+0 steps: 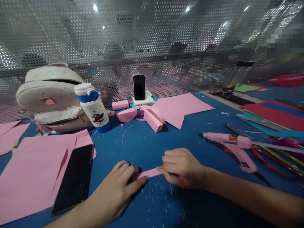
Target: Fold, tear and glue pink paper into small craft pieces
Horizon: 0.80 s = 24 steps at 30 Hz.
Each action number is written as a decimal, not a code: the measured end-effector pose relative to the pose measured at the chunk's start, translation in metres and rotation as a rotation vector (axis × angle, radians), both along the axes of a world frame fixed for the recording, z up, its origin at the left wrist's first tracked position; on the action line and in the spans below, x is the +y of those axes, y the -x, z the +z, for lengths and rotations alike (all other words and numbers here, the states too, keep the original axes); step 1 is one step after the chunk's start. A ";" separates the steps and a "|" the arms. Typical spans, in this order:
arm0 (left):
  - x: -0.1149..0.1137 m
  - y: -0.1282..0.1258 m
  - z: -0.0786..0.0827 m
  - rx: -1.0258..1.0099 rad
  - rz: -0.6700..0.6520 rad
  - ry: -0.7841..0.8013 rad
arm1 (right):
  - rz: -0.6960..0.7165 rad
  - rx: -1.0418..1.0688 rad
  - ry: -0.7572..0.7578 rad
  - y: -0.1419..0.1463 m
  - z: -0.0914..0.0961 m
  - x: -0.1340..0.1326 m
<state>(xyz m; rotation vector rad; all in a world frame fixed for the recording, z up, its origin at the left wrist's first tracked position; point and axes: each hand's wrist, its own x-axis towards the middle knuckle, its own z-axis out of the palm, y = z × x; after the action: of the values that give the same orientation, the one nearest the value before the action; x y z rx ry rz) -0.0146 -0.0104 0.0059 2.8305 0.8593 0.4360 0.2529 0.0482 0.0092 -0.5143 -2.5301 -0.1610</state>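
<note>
Between my two hands a short pink paper strip point(152, 173) is stretched just above the blue table point(114, 155). My left hand point(123, 182) pinches its left end between thumb and curled fingers. The right end is held by my right hand point(179, 167), thumb and forefinger pressed together. Beyond the hands lie folded pink paper pieces: a box-like one point(154, 118), a smaller folded one point(127, 115) and a flat block point(120, 104). A large pink sheet point(185, 107) spreads behind them.
A pink glue gun point(232, 144) lies to the right, near red-handled scissors point(268, 163) and coloured sheets point(275, 114). On the left are a black phone point(74, 177) on pink paper point(35, 167), a bottle point(93, 109) and a backpack point(54, 95). Another phone point(139, 87) stands upright at the back.
</note>
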 end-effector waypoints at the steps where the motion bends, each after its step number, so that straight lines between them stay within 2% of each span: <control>1: 0.000 0.000 0.000 0.002 -0.004 -0.001 | 0.000 -0.003 -0.011 0.000 0.000 0.000; 9: 0.001 -0.001 0.000 0.016 -0.001 -0.008 | 0.053 -0.055 -0.089 -0.003 0.004 0.003; 18: -0.001 0.000 0.002 0.001 -0.005 -0.005 | 0.139 -0.145 0.022 -0.011 0.013 0.010; 24: 0.000 0.000 0.003 0.002 0.002 -0.024 | 0.130 -0.259 0.117 -0.010 0.025 0.007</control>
<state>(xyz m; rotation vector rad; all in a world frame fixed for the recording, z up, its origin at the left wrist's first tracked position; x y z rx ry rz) -0.0144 -0.0104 0.0089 2.8520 0.8633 0.4470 0.2632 0.0553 0.0342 -0.3937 -2.8290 -0.0319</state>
